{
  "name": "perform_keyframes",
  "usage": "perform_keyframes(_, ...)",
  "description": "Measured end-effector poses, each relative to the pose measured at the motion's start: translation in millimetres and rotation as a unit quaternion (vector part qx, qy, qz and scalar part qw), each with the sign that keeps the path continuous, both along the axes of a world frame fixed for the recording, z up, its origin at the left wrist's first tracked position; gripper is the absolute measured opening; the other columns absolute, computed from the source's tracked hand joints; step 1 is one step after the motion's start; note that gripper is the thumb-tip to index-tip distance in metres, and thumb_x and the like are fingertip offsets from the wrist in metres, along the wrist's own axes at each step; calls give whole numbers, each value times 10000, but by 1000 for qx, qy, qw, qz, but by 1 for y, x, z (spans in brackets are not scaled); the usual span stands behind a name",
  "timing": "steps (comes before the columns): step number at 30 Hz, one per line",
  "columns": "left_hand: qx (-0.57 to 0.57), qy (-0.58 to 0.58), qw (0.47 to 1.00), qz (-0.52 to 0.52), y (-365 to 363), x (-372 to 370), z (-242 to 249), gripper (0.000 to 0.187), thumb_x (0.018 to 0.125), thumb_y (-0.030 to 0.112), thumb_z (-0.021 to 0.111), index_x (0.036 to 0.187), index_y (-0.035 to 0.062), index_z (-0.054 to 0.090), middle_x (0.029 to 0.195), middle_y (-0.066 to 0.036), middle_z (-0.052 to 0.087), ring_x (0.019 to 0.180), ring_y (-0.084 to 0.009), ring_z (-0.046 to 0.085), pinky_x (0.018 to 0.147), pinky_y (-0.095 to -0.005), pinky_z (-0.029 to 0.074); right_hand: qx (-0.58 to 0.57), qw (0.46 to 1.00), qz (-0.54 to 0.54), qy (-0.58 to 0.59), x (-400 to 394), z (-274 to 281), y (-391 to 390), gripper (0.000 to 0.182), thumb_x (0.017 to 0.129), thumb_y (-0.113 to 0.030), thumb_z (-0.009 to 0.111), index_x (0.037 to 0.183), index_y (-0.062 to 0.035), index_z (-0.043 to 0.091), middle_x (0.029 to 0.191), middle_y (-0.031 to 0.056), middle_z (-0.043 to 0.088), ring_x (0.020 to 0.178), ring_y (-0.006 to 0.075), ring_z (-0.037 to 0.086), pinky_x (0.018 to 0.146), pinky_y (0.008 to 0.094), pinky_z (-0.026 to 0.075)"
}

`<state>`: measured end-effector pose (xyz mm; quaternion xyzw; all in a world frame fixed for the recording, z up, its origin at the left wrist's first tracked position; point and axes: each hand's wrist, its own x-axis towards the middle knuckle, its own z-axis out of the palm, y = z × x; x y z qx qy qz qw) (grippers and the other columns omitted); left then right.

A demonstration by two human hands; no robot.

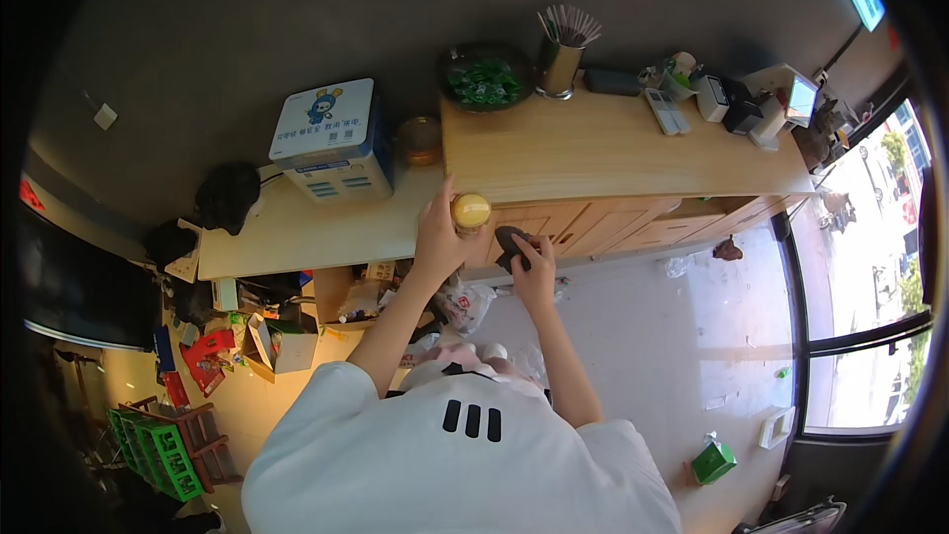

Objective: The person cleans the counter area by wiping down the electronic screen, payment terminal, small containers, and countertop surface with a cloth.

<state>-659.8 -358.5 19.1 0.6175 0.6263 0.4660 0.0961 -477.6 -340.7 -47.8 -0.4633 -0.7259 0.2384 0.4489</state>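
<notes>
A long wooden counter (613, 153) runs along the wall. A blue and white box (331, 138) sits on the lower shelf beside it. A bowl of green things (484, 79) and a metal cup of sticks (561, 54) stand at the back. The person's left hand (438, 232) is wrapped around a yellow jar (472, 211) at the counter's edge. The right hand (534, 267) holds a dark lid (510, 242) just beside the jar.

The person wears a loose white short-sleeved top (465, 465) with three short black vertical bars (473, 419) printed on it, toward 12 o'clock of the garment. Both forearms are bare. A pinkish patch above the bars is perhaps a collar.
</notes>
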Motion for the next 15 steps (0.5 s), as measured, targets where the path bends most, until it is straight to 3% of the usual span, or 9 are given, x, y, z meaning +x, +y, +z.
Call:
perform_keyframes(7,48,35,998,-23,65,23,15,789,672,164,774,1327,4,366,1119,-184,563,1013,-338,564,876,-422,451,-3,1000,-19,9,20,10,29,346,730,33,598,1064,-23,669,946,149,528,882,296,551,803,368,469)
perform_keyframes(10,89,27,996,-10,109,43,7,586,651,176,752,1130,22,452,1012,-174,544,980,-350,534,842,-438,421,-18,999,-30,21,33,20,55,339,738,33,593,1064,-21,668,945,143,535,875,289,558,808,357,468)
perform_keyframes(15,89,26,996,5,171,70,-4,519,665,165,739,1075,22,456,985,-176,528,941,-361,526,813,-444,411,0,999,-26,27,65,27,113,329,755,28,589,1073,-20,663,966,148,515,866,288,549,786,365,474)
